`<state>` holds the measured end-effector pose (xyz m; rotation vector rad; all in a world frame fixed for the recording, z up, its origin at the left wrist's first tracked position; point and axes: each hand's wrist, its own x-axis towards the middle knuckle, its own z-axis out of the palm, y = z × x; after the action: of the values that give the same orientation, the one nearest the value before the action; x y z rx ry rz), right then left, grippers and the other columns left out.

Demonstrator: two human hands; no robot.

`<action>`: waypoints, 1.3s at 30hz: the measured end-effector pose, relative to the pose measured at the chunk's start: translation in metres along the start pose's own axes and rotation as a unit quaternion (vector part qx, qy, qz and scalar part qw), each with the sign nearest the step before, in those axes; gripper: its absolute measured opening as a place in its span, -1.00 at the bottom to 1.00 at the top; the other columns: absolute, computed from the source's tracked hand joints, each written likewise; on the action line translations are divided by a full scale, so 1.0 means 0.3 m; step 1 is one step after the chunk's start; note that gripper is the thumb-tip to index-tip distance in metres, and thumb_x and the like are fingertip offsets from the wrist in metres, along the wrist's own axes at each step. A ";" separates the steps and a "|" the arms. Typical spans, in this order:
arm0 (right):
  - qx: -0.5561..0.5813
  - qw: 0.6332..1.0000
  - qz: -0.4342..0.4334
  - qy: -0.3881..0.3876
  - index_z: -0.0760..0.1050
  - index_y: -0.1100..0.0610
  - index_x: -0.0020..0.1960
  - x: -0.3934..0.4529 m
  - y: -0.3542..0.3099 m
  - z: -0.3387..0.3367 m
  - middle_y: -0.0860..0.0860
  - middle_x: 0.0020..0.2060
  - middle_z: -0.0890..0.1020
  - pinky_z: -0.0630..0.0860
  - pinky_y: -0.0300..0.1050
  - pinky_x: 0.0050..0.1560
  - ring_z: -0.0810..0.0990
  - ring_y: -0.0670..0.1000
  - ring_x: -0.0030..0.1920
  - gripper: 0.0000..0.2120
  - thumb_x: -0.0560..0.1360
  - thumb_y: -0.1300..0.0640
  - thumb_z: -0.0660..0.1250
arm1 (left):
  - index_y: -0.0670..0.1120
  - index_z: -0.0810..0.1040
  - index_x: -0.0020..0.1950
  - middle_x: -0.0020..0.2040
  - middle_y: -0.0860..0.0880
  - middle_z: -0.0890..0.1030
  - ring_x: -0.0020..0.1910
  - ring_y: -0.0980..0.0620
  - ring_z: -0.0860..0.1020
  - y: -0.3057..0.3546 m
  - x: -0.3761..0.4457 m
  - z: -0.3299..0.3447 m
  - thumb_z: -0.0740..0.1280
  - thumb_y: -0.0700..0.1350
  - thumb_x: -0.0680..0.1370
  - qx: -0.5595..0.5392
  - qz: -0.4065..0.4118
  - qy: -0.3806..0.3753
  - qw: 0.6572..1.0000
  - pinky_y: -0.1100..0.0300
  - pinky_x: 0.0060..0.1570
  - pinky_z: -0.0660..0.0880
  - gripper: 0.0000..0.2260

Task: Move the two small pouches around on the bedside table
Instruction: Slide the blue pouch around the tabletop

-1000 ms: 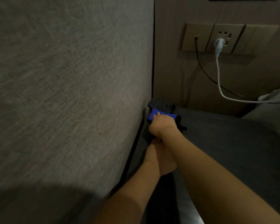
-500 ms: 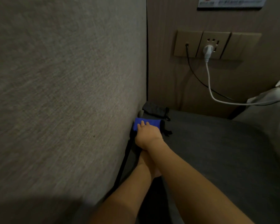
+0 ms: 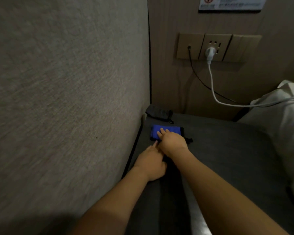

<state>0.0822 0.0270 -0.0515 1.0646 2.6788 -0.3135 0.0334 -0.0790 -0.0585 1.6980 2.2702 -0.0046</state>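
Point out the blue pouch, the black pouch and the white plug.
blue pouch (image 3: 170, 130): head view, bare top edge.
black pouch (image 3: 157, 111): head view, middle of fabric.
white plug (image 3: 210, 52): head view, plug body.

Blue pouch (image 3: 166, 133): matt cloth. Dark pouch (image 3: 158, 112): matt fabric. Side panel (image 3: 66, 99): rough woven textile. Wall (image 3: 170, 65): wood-grain finish.

White plug (image 3: 210, 53) in wall socket (image 3: 217, 47); white bedding (image 3: 282, 116) right

Two pouches: blue pouch (image 3: 166, 133), black pouch (image 3: 158, 113); two hands.
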 end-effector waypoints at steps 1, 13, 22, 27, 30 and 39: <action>0.003 1.000 0.010 0.003 0.05 0.08 0.53 -0.018 0.028 -0.001 0.00 0.54 0.03 0.14 -0.02 0.44 0.06 0.02 0.51 -0.50 0.61 0.10 0.04 | -0.18 0.23 0.50 0.54 -0.18 0.19 0.53 -0.14 0.14 -0.001 0.002 0.002 0.14 -0.08 0.57 0.004 0.020 -0.006 1.000 0.03 0.52 0.11 -0.50; 0.053 0.977 0.201 0.044 0.08 0.02 0.52 -0.297 0.515 0.029 -0.04 0.53 0.06 0.17 -0.07 0.44 0.11 -0.03 0.50 -0.48 0.59 0.01 0.06 | -0.14 -0.13 0.57 0.59 -0.06 -0.15 0.58 0.01 -0.13 0.005 0.015 -0.007 0.05 -0.03 0.60 0.022 0.026 -0.066 0.997 0.12 0.56 -0.07 -0.39; 0.108 0.958 0.246 0.102 0.13 0.09 0.51 -0.344 0.631 0.071 -0.01 0.52 0.12 0.11 -0.09 0.45 0.09 -0.04 0.51 -0.52 0.61 0.11 0.06 | -0.16 -0.14 0.57 0.59 -0.08 -0.15 0.58 -0.01 -0.13 0.021 0.012 -0.034 0.04 -0.04 0.61 0.023 0.014 -0.083 0.996 0.13 0.56 -0.07 -0.40; 0.118 0.952 0.255 0.123 0.16 0.19 0.49 -0.391 0.690 0.088 0.10 0.51 0.14 0.09 -0.10 0.44 0.11 0.05 0.50 -0.53 0.59 0.18 0.10 | -0.19 0.00 0.57 0.59 -0.11 -0.02 0.58 -0.04 -0.01 0.031 0.040 -0.068 0.02 -0.06 0.62 0.033 0.016 -0.081 0.996 0.12 0.54 0.03 -0.47; 0.125 0.945 0.261 0.151 0.20 0.23 0.47 -0.400 0.675 0.120 0.13 0.49 0.19 0.09 -0.06 0.45 0.15 0.09 0.49 -0.51 0.56 0.22 0.14 | -0.20 0.05 0.56 0.58 -0.12 0.05 0.57 -0.04 0.04 0.014 0.084 -0.101 0.03 -0.09 0.62 0.038 0.018 -0.058 0.997 0.13 0.53 0.04 -0.49; 0.075 0.948 0.263 0.164 0.26 0.21 0.45 -0.395 0.533 0.160 0.13 0.46 0.27 0.21 -0.01 0.41 0.23 0.10 0.47 -0.51 0.54 0.13 0.12 | -0.18 0.05 0.56 0.59 -0.13 0.01 0.57 -0.06 0.06 -0.072 0.210 -0.161 -0.08 -0.13 0.66 -0.017 -0.051 -0.122 0.991 0.14 0.52 0.03 -0.55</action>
<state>0.2837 0.0508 -0.0788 1.9701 2.5238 -0.2536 -0.0145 -0.0177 -0.0316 1.4748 2.1586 -0.1853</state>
